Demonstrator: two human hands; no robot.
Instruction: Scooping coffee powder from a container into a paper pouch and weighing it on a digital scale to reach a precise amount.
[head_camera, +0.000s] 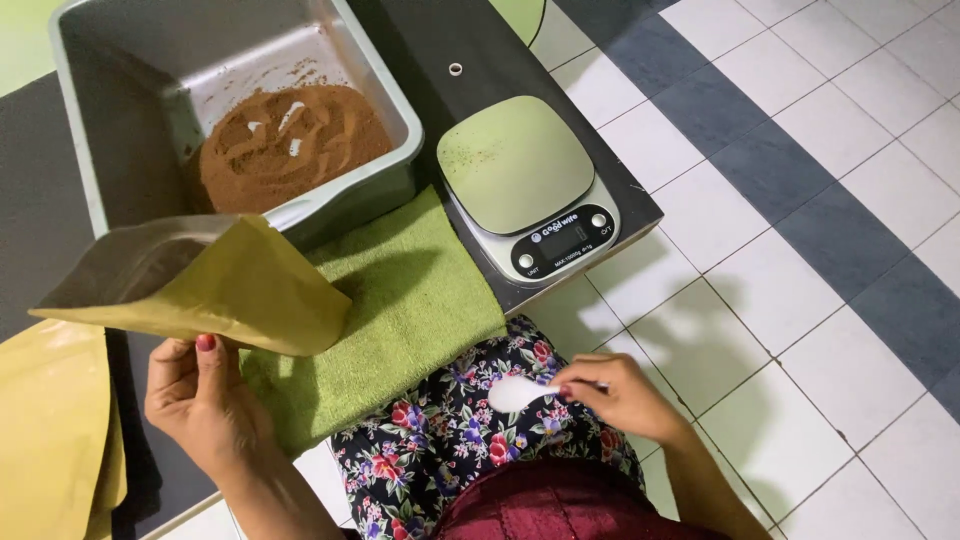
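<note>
A: The tan paper pouch (215, 285) hung open-mouthed above the green towel (400, 300), pinched at its lower edge by the left hand (205, 400). It looked light and floppy, best held by a corner.

B: And the right hand (615, 395) had its fingers (585, 385) closed on a white spoon (520, 393) over the lap, near the scale (525, 180) and the grey tub of brown powder (290, 145) on the worktop (500, 60).

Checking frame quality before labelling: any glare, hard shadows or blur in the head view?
Head view: even overhead light, mostly sharp. Soft sheen on the scale platform and floor tiles, no blown highlights. The pouch in the left hand shadows the green towel; the right hand with the white spoon shadows the tiles. The spoon's bowl is slightly soft. Mild wide-angle stretch at the edges.
</note>
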